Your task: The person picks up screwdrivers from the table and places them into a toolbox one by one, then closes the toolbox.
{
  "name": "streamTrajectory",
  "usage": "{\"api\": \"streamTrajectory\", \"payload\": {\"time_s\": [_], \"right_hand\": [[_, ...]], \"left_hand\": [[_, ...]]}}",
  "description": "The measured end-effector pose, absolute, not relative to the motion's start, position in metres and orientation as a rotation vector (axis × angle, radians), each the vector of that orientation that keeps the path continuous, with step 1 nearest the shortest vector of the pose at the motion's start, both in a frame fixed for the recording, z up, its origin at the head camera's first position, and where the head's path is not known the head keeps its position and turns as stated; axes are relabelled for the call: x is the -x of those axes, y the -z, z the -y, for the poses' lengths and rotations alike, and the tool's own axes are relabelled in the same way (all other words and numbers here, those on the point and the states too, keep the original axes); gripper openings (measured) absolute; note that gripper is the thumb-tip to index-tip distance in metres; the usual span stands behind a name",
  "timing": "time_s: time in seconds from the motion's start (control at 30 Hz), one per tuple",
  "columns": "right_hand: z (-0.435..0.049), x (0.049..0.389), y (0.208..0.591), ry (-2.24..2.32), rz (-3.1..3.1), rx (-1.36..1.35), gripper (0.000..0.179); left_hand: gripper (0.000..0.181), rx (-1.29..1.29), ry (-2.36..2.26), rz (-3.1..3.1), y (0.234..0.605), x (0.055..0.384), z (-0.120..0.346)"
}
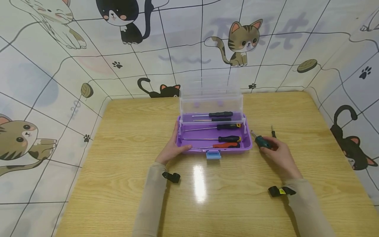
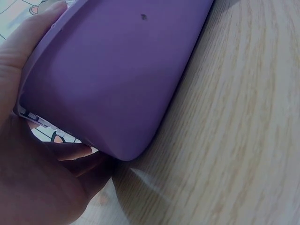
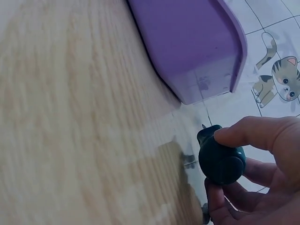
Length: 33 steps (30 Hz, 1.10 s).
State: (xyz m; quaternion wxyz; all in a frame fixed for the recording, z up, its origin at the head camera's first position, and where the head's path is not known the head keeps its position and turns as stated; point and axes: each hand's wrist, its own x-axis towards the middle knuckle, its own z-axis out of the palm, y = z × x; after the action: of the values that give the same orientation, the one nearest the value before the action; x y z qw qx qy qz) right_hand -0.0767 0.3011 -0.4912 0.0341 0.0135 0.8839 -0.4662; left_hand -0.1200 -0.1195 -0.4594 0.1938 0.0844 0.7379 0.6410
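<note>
A purple plastic toolbox [image 1: 201, 134] is resting on the wooden tabletop [image 1: 133, 131], its clear lid [image 1: 189, 107] standing raised, five screwdrivers [image 1: 226, 139] lying lengthwise inside; the left hand [image 1: 171, 148] is gripping its left end. Just beside its right end, the right hand [image 1: 278, 153] is holding a stubby green-handled screwdriver [image 1: 261, 142], whose metal shank is pointing toward the toolbox.

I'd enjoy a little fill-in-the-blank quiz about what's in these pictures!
The ____ hand holds the green-handled screwdriver.
The left hand grips the ____ box.
The box's front latch is ____.
The cartoon animals on the backdrop are all ____.

Missing words: right; purple; blue; cats.
</note>
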Motion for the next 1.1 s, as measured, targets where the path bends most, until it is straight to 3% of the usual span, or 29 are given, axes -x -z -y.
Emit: {"api": "streamTrajectory", "payload": {"time_s": [1.1], "right_hand": [[-0.305, 0.101, 0.458, 1.540, -2.648, -0.201, 0.053]], "left_hand": [[0.117, -0.255, -1.794, -2.074, 0.457, 0.120, 0.119]]}}
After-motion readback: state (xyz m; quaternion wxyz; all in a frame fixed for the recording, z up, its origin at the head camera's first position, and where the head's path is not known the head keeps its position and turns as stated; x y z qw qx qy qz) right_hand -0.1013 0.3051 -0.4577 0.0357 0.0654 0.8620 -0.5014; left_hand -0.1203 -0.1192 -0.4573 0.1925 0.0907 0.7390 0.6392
